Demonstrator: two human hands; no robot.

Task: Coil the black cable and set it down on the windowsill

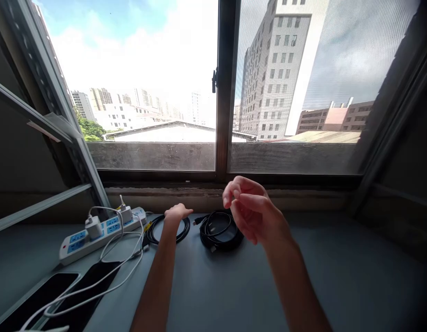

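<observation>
left hand [177, 211] at left cable coil [187, 230], grip hidden. right hand [256, 210] raised near right coil [220, 242], loosely half-open, seemingly empty. both wound, likely against tangling.

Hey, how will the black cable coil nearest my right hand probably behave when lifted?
The coil will likely flex and sag, being many slim loops. It may spread or partly unwind, since some loops sit unevenly. Its plug juts out leftward, so that could swing or snag.
</observation>
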